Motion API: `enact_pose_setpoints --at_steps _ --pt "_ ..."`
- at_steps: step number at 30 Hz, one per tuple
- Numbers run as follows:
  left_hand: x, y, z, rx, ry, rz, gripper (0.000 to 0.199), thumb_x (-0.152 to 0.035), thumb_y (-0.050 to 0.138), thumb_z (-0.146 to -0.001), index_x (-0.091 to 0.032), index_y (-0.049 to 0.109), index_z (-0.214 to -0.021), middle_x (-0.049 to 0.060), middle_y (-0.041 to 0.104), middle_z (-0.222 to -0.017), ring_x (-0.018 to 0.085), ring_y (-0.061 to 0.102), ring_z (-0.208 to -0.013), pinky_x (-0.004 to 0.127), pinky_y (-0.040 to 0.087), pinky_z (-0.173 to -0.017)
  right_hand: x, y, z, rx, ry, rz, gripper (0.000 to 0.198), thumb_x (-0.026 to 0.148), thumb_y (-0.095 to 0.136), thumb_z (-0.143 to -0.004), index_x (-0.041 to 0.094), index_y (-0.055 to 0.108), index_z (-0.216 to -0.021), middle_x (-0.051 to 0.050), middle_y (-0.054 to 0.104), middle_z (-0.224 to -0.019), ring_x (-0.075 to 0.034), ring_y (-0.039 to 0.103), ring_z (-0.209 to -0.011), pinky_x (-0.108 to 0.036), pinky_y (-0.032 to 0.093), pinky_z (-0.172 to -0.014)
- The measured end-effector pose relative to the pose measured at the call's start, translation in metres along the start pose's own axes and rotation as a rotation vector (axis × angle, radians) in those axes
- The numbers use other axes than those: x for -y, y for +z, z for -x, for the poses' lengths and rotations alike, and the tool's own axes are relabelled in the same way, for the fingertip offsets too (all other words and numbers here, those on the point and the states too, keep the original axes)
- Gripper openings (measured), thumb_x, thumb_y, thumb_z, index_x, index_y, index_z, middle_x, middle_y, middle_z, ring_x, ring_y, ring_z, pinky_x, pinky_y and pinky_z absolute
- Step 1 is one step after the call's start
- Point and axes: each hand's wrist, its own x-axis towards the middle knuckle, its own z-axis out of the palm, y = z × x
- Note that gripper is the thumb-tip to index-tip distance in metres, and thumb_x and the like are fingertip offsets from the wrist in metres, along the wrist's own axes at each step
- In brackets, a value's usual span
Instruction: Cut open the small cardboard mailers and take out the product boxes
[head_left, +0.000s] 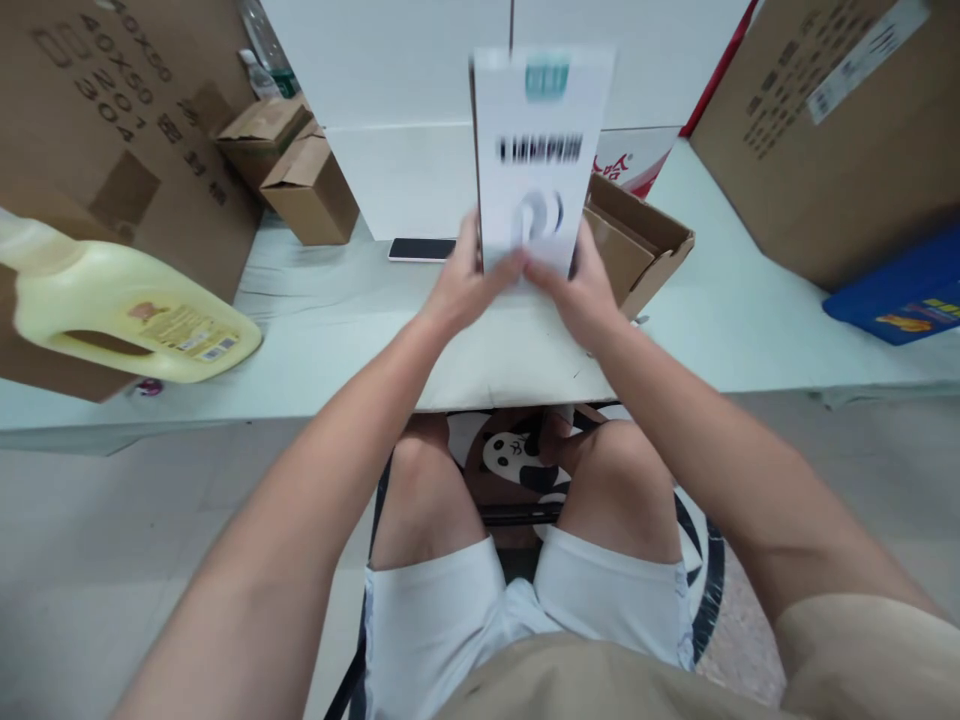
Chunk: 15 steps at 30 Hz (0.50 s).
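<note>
A white product box (538,180) with a green label, a barcode and a round printed picture is held up over the table's middle, slightly blurred. My left hand (472,280) grips its lower left edge, thumb across the front face. On the lower right edge, my right hand (577,285) is closed in the same way, and the two thumbs nearly meet. Behind my right hand stands an open brown cardboard box (645,245), partly hidden. A dark phone-like slab (421,250) lies on the table just left of my left hand.
A pale yellow jug (135,300) lies tilted at left before a large carton (112,130). Two small brown boxes (311,190) sit behind it. White panels (397,80) stand at the back. At right are another large carton (840,130) and a blue container (900,290).
</note>
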Motion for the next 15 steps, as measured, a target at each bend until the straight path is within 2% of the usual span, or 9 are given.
enact_pose_setpoints --at_steps 2,3,4,6,8,9,11,13,15 --pt "0.026 0.004 0.021 0.205 -0.114 -0.060 0.076 -0.068 0.034 -0.098 -0.019 0.037 -0.156 0.014 0.060 -0.147 0.031 0.057 -0.137 0.048 0.047 -0.115 -0.022 -0.007 0.044 -0.107 0.131 -0.018 0.093 0.077 0.074 -0.071 0.029 0.043 -0.145 -0.011 0.057 -0.150 -0.034 0.052 -0.141 -0.056 0.043 -0.120" --pt "0.039 0.005 0.031 0.253 -0.165 -0.126 0.072 -0.064 0.025 -0.101 -0.018 0.041 -0.155 0.014 0.057 -0.151 0.030 0.055 -0.140 0.049 0.044 -0.119 -0.030 -0.014 0.069 -0.157 0.191 -0.028 0.087 0.077 0.073 -0.072 0.028 0.048 -0.140 -0.012 0.059 -0.147 -0.035 0.054 -0.139 -0.058 0.043 -0.119" --pt "0.051 0.005 0.039 0.251 -0.202 -0.238 0.070 -0.059 0.023 -0.102 -0.017 0.044 -0.154 0.014 0.054 -0.155 0.030 0.050 -0.145 0.049 0.040 -0.122 -0.036 -0.022 0.097 -0.184 0.240 -0.046 0.086 0.077 0.074 -0.070 0.027 0.052 -0.137 -0.012 0.062 -0.142 -0.037 0.057 -0.135 -0.061 0.045 -0.117" --pt "0.074 0.005 0.051 0.232 -0.246 -0.390 0.068 -0.054 0.031 -0.100 -0.012 0.047 -0.151 0.018 0.050 -0.157 0.032 0.045 -0.149 0.050 0.033 -0.126 -0.037 -0.045 0.149 -0.224 0.322 -0.106 0.080 0.073 0.076 -0.068 0.030 0.057 -0.133 -0.011 0.067 -0.134 -0.039 0.062 -0.129 -0.062 0.052 -0.108" --pt "0.092 0.008 0.058 0.201 -0.276 -0.526 0.068 -0.049 0.038 -0.098 -0.007 0.047 -0.150 0.021 0.049 -0.157 0.034 0.043 -0.149 0.051 0.032 -0.127 -0.026 -0.073 0.190 -0.328 0.373 -0.171 0.066 0.070 0.072 -0.070 0.036 0.062 -0.125 -0.009 0.073 -0.120 -0.039 0.070 -0.115 -0.061 0.061 -0.093" --pt "0.098 0.011 0.061 0.197 -0.293 -0.587 0.067 -0.046 0.040 -0.098 -0.005 0.046 -0.151 0.022 0.048 -0.157 0.035 0.043 -0.148 0.051 0.032 -0.127 -0.018 -0.089 0.203 -0.402 0.377 -0.173 0.057 0.070 0.067 -0.072 0.040 0.064 -0.121 -0.007 0.073 -0.119 -0.038 0.071 -0.115 -0.061 0.062 -0.090" --pt "0.109 0.018 0.065 0.225 -0.318 -0.718 0.065 -0.043 0.039 -0.098 -0.007 0.047 -0.152 0.020 0.047 -0.159 0.035 0.041 -0.150 0.051 0.033 -0.126 -0.005 -0.119 0.213 -0.578 0.348 -0.099 0.041 0.062 0.065 -0.075 0.047 0.065 -0.114 -0.002 0.071 -0.126 -0.035 0.067 -0.125 -0.060 0.062 -0.094" --pt "0.114 0.025 0.068 0.274 -0.315 -0.801 0.061 -0.043 0.038 -0.099 -0.013 0.050 -0.151 0.016 0.047 -0.161 0.036 0.038 -0.152 0.054 0.032 -0.126 -0.002 -0.149 0.207 -0.764 0.335 0.021 0.036 0.050 0.068 -0.074 0.052 0.062 -0.110 0.005 0.066 -0.135 -0.028 0.062 -0.133 -0.054 0.062 -0.097" --pt "0.116 0.030 0.070 0.299 -0.301 -0.861 0.058 -0.044 0.039 -0.099 -0.020 0.054 -0.149 0.011 0.047 -0.162 0.037 0.035 -0.154 0.056 0.031 -0.126 -0.013 -0.177 0.192 -0.904 0.439 0.118 0.038 0.042 0.070 -0.071 0.050 0.056 -0.106 0.009 0.064 -0.134 -0.022 0.067 -0.125 -0.046 0.065 -0.089"
